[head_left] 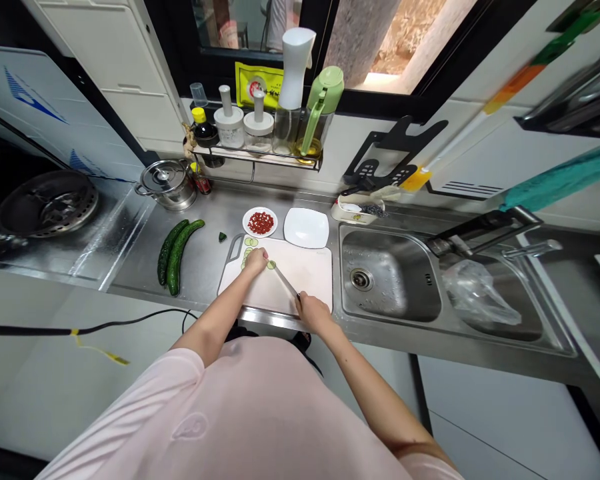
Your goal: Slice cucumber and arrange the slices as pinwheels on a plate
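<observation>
My right hand (313,312) grips the dark handle of a kitchen knife (286,282), its blade slanting up and left over the white cutting board (305,270). By the blade's tip lies a round cucumber slice (271,265). My left hand (257,261) is on the board just left of that slice, its fingers curled together; whatever they may hold is hidden. More cucumber slices (251,242) lie along the board's left side, partly behind this hand. Two whole cucumbers (183,250) rest on the steel counter to the left, and a small cut cucumber end (223,237) sits near the board's handle.
Behind the board stand a plate of chopped red chilli (261,223) and a white square plate (307,227). A steel pot (167,185) is at the back left. The sink (390,280) adjoins the board on the right. A wall rack (260,155) carries bottles and jars.
</observation>
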The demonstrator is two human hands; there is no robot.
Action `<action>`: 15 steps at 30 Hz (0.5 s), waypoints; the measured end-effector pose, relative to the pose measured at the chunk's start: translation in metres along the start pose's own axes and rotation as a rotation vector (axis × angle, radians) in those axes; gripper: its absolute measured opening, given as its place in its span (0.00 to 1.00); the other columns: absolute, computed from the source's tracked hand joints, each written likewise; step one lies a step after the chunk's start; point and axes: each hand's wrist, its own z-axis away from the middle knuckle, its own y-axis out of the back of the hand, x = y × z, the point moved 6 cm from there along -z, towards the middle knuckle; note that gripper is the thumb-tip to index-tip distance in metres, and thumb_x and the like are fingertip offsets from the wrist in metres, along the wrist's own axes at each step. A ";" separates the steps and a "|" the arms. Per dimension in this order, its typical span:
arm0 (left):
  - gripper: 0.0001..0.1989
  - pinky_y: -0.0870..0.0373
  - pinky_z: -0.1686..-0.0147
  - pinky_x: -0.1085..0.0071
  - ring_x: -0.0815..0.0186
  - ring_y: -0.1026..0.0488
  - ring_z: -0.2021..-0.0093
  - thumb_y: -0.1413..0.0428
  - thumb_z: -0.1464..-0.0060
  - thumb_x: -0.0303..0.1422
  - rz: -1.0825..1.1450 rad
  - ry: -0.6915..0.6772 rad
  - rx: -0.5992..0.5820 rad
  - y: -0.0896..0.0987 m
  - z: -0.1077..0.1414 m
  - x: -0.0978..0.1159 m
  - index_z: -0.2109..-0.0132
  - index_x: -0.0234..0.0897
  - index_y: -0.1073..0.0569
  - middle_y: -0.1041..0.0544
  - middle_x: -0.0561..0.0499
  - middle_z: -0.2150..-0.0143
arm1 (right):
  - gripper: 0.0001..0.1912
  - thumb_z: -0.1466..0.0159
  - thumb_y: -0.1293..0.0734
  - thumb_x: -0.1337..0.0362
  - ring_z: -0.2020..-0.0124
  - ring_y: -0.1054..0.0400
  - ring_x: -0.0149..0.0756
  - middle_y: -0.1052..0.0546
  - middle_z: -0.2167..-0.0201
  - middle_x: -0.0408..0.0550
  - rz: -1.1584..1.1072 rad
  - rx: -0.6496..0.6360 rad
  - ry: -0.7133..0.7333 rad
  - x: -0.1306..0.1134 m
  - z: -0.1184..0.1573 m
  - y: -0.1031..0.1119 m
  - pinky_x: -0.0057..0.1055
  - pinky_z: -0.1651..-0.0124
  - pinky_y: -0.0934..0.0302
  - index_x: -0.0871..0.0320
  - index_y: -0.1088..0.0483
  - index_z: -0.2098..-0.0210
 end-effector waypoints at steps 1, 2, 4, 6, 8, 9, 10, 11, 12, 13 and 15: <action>0.05 0.37 0.63 0.73 0.65 0.29 0.61 0.44 0.51 0.30 0.001 0.006 -0.002 0.000 0.000 0.000 0.64 0.40 0.27 0.24 0.49 0.60 | 0.16 0.32 0.49 0.58 0.59 0.29 0.43 0.25 0.62 0.56 0.002 0.000 0.001 0.000 0.000 0.001 0.32 0.60 0.43 0.59 0.37 0.55; 0.05 0.37 0.63 0.73 0.66 0.29 0.61 0.44 0.51 0.30 0.002 0.009 -0.001 0.000 0.001 0.000 0.64 0.40 0.27 0.24 0.49 0.60 | 0.16 0.32 0.49 0.58 0.59 0.29 0.43 0.25 0.62 0.56 0.005 0.000 0.002 0.000 0.000 0.001 0.32 0.60 0.43 0.59 0.37 0.55; 0.05 0.37 0.63 0.73 0.66 0.29 0.61 0.44 0.51 0.30 0.001 0.007 0.004 0.001 0.001 0.000 0.64 0.40 0.27 0.24 0.49 0.60 | 0.16 0.32 0.49 0.58 0.59 0.30 0.43 0.25 0.61 0.56 0.008 -0.001 0.003 -0.001 0.001 0.003 0.32 0.60 0.43 0.60 0.37 0.54; 0.05 0.37 0.63 0.73 0.65 0.29 0.61 0.44 0.51 0.30 -0.002 -0.002 0.006 0.001 0.001 0.000 0.64 0.40 0.27 0.24 0.49 0.60 | 0.16 0.32 0.49 0.58 0.59 0.29 0.43 0.25 0.61 0.56 0.005 -0.007 0.003 -0.002 0.001 0.004 0.32 0.61 0.43 0.60 0.37 0.54; 0.05 0.37 0.63 0.73 0.65 0.29 0.61 0.44 0.51 0.30 -0.004 -0.006 0.004 0.001 0.001 0.001 0.64 0.40 0.27 0.24 0.49 0.59 | 0.16 0.31 0.49 0.58 0.59 0.30 0.43 0.25 0.61 0.56 0.001 -0.017 -0.003 -0.004 0.002 0.006 0.32 0.60 0.42 0.60 0.37 0.54; 0.05 0.37 0.63 0.74 0.66 0.29 0.60 0.44 0.51 0.31 -0.005 -0.004 0.001 0.001 0.001 0.000 0.64 0.40 0.27 0.24 0.49 0.59 | 0.16 0.31 0.49 0.58 0.58 0.30 0.43 0.25 0.61 0.56 0.000 -0.022 -0.009 -0.004 0.002 0.007 0.32 0.60 0.42 0.60 0.37 0.53; 0.05 0.37 0.63 0.74 0.66 0.30 0.60 0.44 0.51 0.31 -0.007 0.000 -0.001 0.001 0.001 0.000 0.64 0.40 0.27 0.24 0.49 0.59 | 0.16 0.31 0.49 0.58 0.58 0.30 0.42 0.25 0.61 0.57 -0.001 -0.027 -0.013 -0.005 0.002 0.007 0.32 0.60 0.43 0.60 0.37 0.53; 0.05 0.37 0.62 0.74 0.66 0.30 0.60 0.43 0.51 0.31 -0.010 0.004 -0.002 0.000 0.001 0.000 0.64 0.40 0.27 0.24 0.49 0.59 | 0.16 0.31 0.49 0.58 0.58 0.30 0.42 0.25 0.60 0.57 -0.001 -0.029 -0.016 -0.005 0.002 0.008 0.32 0.60 0.43 0.60 0.37 0.54; 0.05 0.37 0.62 0.74 0.66 0.30 0.60 0.43 0.51 0.31 -0.013 0.006 -0.002 0.000 0.001 0.000 0.63 0.40 0.27 0.24 0.49 0.59 | 0.16 0.31 0.48 0.58 0.58 0.30 0.42 0.25 0.60 0.57 -0.002 -0.030 -0.019 -0.005 0.002 0.008 0.32 0.59 0.43 0.60 0.37 0.54; 0.05 0.37 0.62 0.74 0.66 0.30 0.60 0.43 0.51 0.31 -0.016 0.007 -0.002 0.000 0.001 0.000 0.63 0.40 0.27 0.24 0.49 0.59 | 0.15 0.32 0.48 0.58 0.58 0.30 0.42 0.25 0.60 0.57 -0.003 -0.032 -0.020 -0.005 0.002 0.008 0.32 0.59 0.43 0.60 0.37 0.54; 0.05 0.37 0.61 0.73 0.66 0.30 0.59 0.43 0.51 0.31 -0.017 0.002 0.002 0.000 0.000 0.000 0.63 0.40 0.27 0.24 0.49 0.59 | 0.15 0.31 0.49 0.58 0.58 0.30 0.42 0.25 0.60 0.57 -0.005 -0.026 -0.016 -0.005 0.001 0.008 0.32 0.60 0.43 0.60 0.37 0.54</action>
